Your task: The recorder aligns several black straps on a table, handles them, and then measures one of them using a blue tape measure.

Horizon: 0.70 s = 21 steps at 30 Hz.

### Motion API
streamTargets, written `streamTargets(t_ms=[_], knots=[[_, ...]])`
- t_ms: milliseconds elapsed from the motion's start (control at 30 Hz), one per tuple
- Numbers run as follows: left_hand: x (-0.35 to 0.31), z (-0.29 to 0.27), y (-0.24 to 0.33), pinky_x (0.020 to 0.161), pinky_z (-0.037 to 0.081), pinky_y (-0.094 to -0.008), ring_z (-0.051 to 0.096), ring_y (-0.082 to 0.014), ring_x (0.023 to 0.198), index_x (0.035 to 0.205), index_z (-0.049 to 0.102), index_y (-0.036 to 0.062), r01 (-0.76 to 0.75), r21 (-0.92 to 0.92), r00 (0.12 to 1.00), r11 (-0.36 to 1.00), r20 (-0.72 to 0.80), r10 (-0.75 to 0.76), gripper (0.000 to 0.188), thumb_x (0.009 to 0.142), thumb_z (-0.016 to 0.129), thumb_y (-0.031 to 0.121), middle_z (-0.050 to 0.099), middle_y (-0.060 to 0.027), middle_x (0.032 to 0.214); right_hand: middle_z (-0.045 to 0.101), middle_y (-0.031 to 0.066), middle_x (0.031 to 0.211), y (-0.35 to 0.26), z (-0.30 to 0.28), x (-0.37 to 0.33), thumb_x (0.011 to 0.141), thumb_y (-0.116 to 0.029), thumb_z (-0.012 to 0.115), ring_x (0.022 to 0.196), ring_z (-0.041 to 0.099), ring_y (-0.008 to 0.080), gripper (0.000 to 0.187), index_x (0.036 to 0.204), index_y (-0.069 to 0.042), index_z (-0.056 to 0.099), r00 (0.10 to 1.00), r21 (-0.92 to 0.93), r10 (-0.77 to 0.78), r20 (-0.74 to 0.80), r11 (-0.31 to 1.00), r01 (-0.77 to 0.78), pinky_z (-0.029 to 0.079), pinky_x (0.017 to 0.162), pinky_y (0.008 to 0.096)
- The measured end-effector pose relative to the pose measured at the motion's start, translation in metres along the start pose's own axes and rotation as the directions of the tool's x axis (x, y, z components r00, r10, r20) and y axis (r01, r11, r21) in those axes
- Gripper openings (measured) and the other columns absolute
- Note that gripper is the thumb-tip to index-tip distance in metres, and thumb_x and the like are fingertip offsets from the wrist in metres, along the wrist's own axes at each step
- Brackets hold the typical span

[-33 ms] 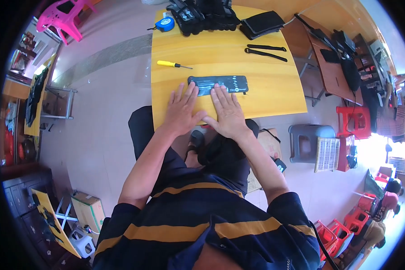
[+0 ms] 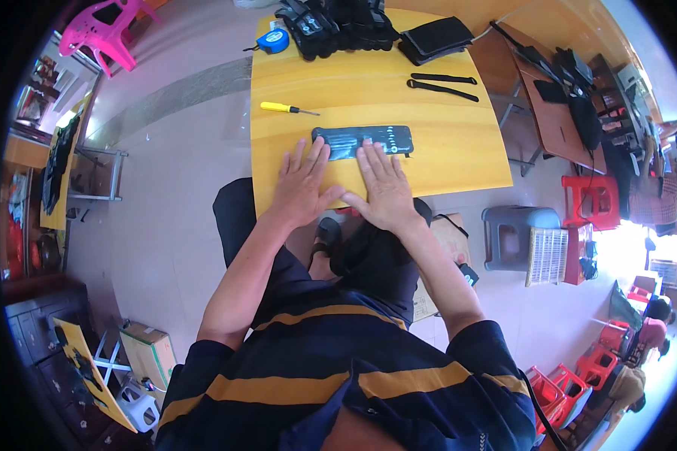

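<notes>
A flat black pack lies lengthwise near the front edge of the yellow table. Under its shiny surface long strips show on the left, and a row of small pale marks shows on the right. My left hand lies flat, fingers stretched, its fingertips at the pack's lower left edge. My right hand is spread out too, with its fingertips at the middle of the pack's near edge. Both thumbs meet between the hands, and neither hand grips anything. Beyond the pack rests a yellow-handled screwdriver.
At the far end of the table sit a blue tape measure, a pile of black gear and a folded black case. Two black straps lie at the right. A grey stool stands on the floor to the right.
The fingers of my right hand have slid slightly back toward me, baring a little more of the pack. My left hand stays in place.
</notes>
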<state>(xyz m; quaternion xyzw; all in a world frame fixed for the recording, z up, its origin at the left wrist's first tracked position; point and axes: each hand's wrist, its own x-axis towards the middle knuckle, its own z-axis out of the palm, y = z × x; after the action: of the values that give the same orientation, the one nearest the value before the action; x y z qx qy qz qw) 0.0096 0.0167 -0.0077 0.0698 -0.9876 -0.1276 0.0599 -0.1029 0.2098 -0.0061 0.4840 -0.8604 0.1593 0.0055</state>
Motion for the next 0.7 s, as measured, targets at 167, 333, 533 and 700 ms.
streamTargets(t_ms=[167,333,533,700], knots=[[0.001,-0.001,0.002,0.124,0.015,-0.0611,0.017,-0.0422,0.156,0.160,0.029,0.0059,-0.017,0.000,1.000,1.000,0.010,0.017,0.085,0.099,0.049,0.061,0.026,-0.0136,0.168,0.026,0.0157,0.168,0.046,-0.013,-0.024,0.096,-0.066,0.050,0.156,0.023,0.0325,0.093,0.161,-0.004,0.027,0.972,-0.142,0.227,-0.057,0.962,-0.233,0.021,0.124,0.0543],[0.005,0.000,-0.001,0.123,0.017,-0.0624,0.019,-0.0455,0.154,0.160,0.030,0.0049,-0.025,0.009,1.000,1.000,0.002,0.025,0.083,0.099,0.053,0.056,0.027,-0.0150,0.167,0.027,0.0173,0.167,0.048,-0.016,-0.024,0.097,-0.064,0.050,0.154,0.025,0.0364,0.090,0.158,-0.001,0.031,0.941,-0.179,0.333,-0.060,0.924,-0.339,0.024,0.120,0.0612],[0.009,-0.006,0.001,0.121,0.020,-0.0633,0.019,-0.0464,0.154,0.160,0.030,0.0048,-0.045,0.016,0.998,0.999,-0.037,0.046,0.081,0.098,0.056,0.050,0.026,-0.0167,0.167,0.026,0.0247,0.166,0.011,-0.014,-0.002,0.095,-0.064,0.053,0.155,0.023,0.0399,0.095,0.156,0.005,0.032,0.953,-0.085,0.102,-0.287,0.988,-0.131,0.023,0.121,0.0598],[0.005,0.001,-0.009,0.121,0.022,-0.0629,0.022,-0.0467,0.153,0.159,0.033,0.0035,-0.044,0.046,0.998,0.998,-0.033,0.045,0.080,0.096,0.056,0.047,0.028,-0.0176,0.167,0.025,0.0234,0.166,-0.048,0.007,0.030,0.092,-0.070,0.050,0.155,0.022,0.0384,0.103,0.159,0.004,0.025,0.987,0.079,-0.131,-0.093,0.987,0.138,0.020,0.123,0.0594]])
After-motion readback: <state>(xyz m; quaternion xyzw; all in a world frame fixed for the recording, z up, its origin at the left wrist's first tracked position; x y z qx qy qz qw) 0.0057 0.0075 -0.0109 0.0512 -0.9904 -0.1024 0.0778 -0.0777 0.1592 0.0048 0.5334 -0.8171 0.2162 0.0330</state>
